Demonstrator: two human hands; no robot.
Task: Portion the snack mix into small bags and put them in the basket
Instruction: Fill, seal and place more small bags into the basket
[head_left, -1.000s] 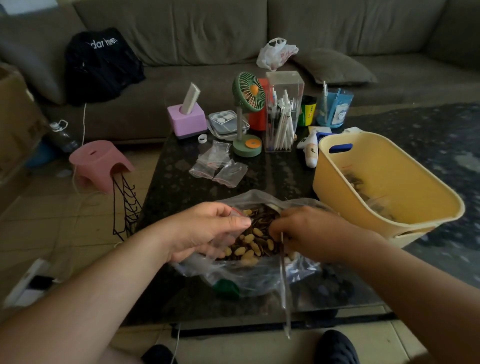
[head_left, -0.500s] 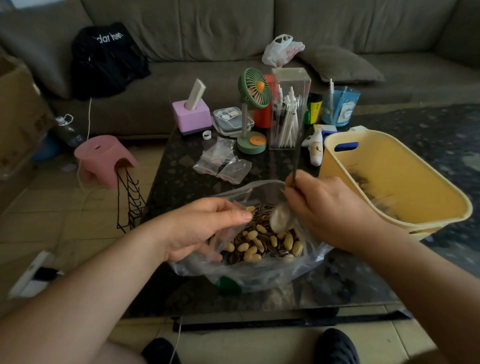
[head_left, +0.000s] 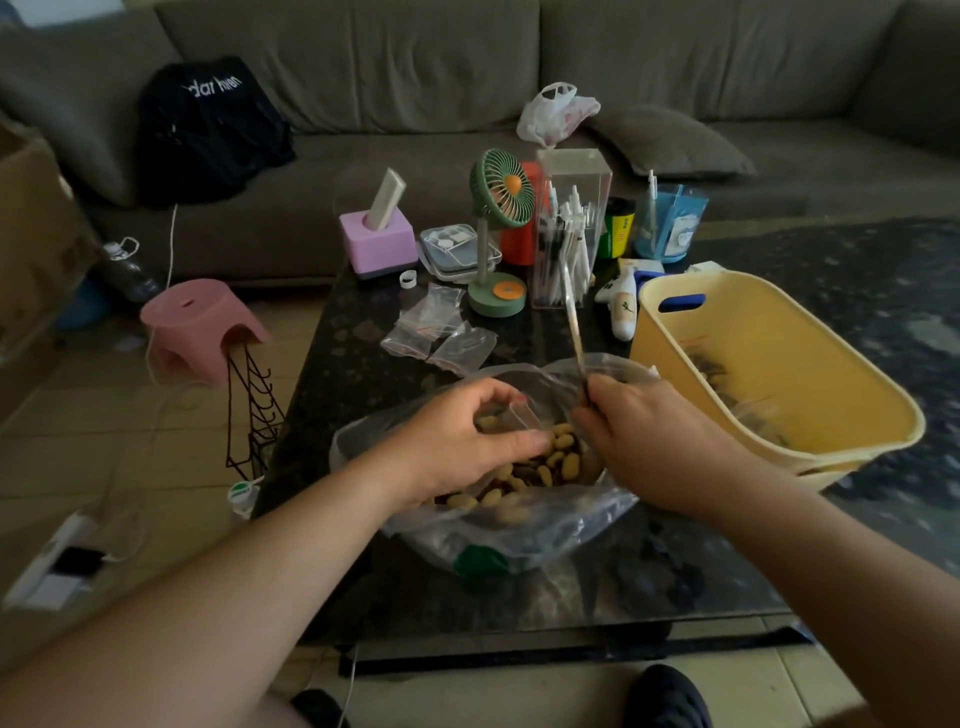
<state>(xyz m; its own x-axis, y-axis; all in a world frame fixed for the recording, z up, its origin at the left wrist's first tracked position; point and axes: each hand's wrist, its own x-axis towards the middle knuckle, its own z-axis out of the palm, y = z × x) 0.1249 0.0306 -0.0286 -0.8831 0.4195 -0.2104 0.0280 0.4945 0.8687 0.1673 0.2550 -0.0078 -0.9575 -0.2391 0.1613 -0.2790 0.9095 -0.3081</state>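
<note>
Your arms: both bare to the elbow, no sleeves | your left hand (head_left: 457, 441), right hand (head_left: 649, 441): no gloves | feet: your dark rounded shoes (head_left: 667, 696)

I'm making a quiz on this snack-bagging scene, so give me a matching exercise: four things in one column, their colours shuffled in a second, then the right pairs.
Things:
1. basket
2. desk fan
3. stool
4. tissue box

Colours:
A. green
B. pink
C. yellow
D. lilac

Pairs: 1-C, 2-A, 3-B, 4-D
</note>
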